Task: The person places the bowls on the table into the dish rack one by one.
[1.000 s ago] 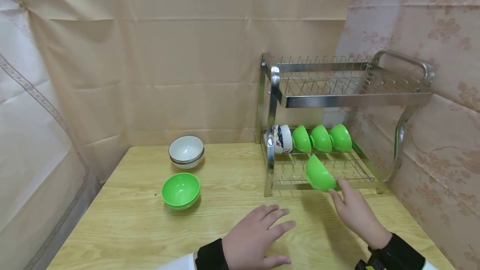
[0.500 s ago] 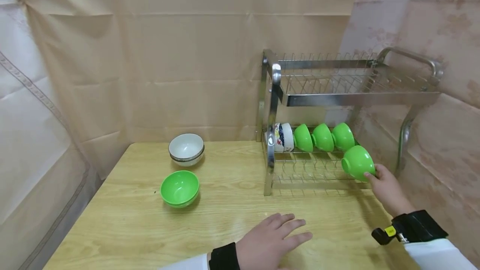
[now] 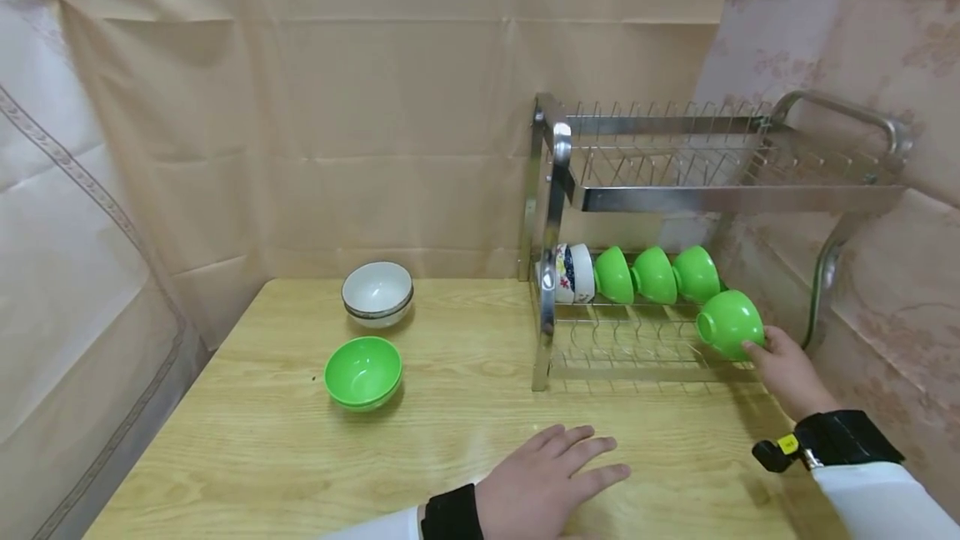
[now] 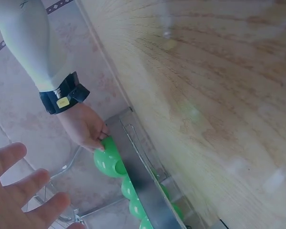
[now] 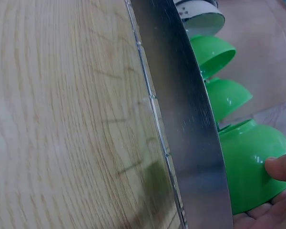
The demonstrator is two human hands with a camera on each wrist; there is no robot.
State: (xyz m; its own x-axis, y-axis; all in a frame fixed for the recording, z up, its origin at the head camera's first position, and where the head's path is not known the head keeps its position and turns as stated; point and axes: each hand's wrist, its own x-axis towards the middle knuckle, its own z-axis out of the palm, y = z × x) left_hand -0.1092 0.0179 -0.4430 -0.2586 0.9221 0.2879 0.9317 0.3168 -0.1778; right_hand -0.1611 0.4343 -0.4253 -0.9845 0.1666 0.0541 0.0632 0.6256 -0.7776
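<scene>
A green bowl (image 3: 729, 325) is tilted on its side at the right front of the rack's lower tier. My right hand (image 3: 791, 373) holds its rim, with the thumb on the outer wall in the right wrist view (image 5: 257, 167). Behind it, several green bowls (image 3: 654, 276) stand on edge in a row beside white patterned bowls (image 3: 577, 273). My left hand (image 3: 543, 486) hovers over or rests near the table front with its fingers spread, holding nothing; whether it touches the wood I cannot tell.
The two-tier metal dish rack (image 3: 742, 199) stands at the right against the draped wall. On the table's left are stacked green bowls (image 3: 363, 373) and, behind them, stacked white bowls (image 3: 377, 294). The wooden table (image 3: 247, 440) extends in front.
My right hand has carried the green bowl rightward to the rack's right end and turned its base toward the left. My left hand has shifted slightly right.
</scene>
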